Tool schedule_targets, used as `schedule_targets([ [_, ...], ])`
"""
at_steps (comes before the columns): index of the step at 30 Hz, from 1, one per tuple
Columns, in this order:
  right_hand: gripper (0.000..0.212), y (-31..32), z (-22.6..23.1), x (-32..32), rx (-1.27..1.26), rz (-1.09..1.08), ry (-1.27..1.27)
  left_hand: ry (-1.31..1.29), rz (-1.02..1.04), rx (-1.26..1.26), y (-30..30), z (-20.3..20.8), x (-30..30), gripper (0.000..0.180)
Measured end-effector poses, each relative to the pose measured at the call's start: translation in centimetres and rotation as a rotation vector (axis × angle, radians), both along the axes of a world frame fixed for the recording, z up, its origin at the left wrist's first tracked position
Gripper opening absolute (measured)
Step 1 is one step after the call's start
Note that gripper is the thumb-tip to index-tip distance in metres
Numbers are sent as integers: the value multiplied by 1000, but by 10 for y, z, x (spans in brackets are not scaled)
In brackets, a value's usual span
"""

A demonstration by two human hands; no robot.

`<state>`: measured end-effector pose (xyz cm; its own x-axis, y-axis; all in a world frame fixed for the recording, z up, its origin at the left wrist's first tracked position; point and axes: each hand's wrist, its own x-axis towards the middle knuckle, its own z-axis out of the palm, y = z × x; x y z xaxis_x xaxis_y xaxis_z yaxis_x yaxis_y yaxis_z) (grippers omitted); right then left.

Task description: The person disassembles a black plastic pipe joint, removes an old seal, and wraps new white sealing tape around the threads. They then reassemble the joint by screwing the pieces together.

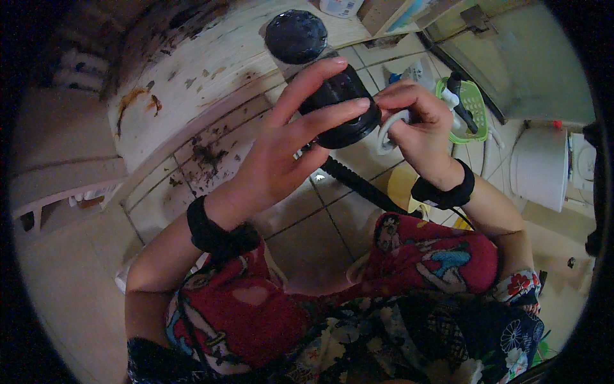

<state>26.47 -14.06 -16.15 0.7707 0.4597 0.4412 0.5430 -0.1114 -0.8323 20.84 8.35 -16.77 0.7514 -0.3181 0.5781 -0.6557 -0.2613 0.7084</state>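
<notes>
My left hand (265, 150) is closed round a black cylinder (342, 109) with a wider rim at its lower end, its fingers spread along the side. Beyond the fingers, a clear section joins it to a round, dark, wet-looking end (296, 36). Pinched in my right hand (422, 121), beside the rim, is a white ring (385, 137); the right fingertips are close to the cylinder, and whether they touch it I cannot tell. A black ribbed hose (361, 185) runs below both hands; its upper end is hidden behind the left hand.
Dark debris (211, 153) lies on the tiled floor by a stained pale board (185, 83). At right are a green basket (480, 105) with a black-handled thing, a yellow vessel (403, 182) and a white bin-like container (540, 166). A white container (342, 6) stands at the top.
</notes>
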Motion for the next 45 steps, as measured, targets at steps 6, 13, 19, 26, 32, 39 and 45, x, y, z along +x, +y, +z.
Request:
schedule_targets([
  [6,22,5,-5,-2,63,-45,135,54,39,-21,-3,1,2,66],
  [13,45,3,12,-13,-81,-20,468,-4,153,117,3,0,3,56],
  [19,50,14,21,-20,-10,-76,614,-35,194,195,-4,4,-2,50],
  [26,50,13,23,-22,44,-42,718,11,190,197,-4,8,-5,51],
  [32,46,11,16,-21,58,-17,684,37,169,163,-6,7,-6,50],
  [39,45,13,10,-26,132,-25,757,69,153,130,-7,6,-9,50],
  [45,45,12,7,-26,105,-77,684,112,110,15,-11,7,-9,47],
])
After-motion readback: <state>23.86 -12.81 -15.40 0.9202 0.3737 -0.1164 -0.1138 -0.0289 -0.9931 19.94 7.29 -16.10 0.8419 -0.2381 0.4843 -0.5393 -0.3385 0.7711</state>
